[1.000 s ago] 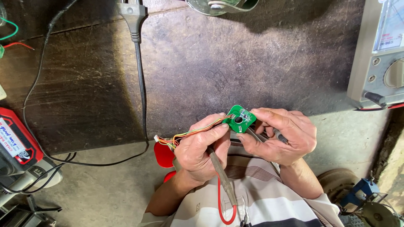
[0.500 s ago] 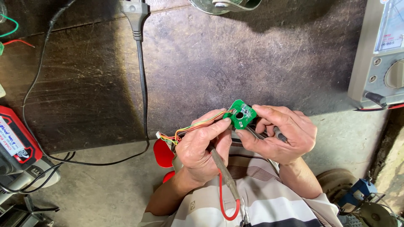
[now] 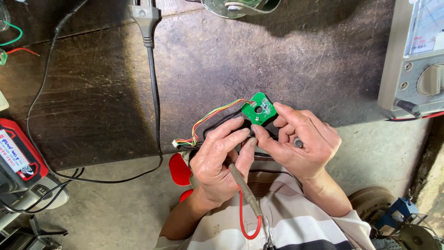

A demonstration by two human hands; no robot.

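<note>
A small green circuit board with a centre hole is pinched by the thumb and forefinger of my right hand, just over the table's near edge. A dark probe end also pokes out of that fist. A thin bundle of coloured wires runs left from the board to a small white connector. My left hand sits just below the board, closed around a grey probe with a red lead. Its fingertips touch my right thumb.
An analogue meter stands at the right on the dark wooden table. A black plug and cable run down the table's left half. A red and black device lies at far left, a metal object at the top edge.
The green board has moved up and away from me, further over the table. My left fingers have slipped off the board and now sit below it.
</note>
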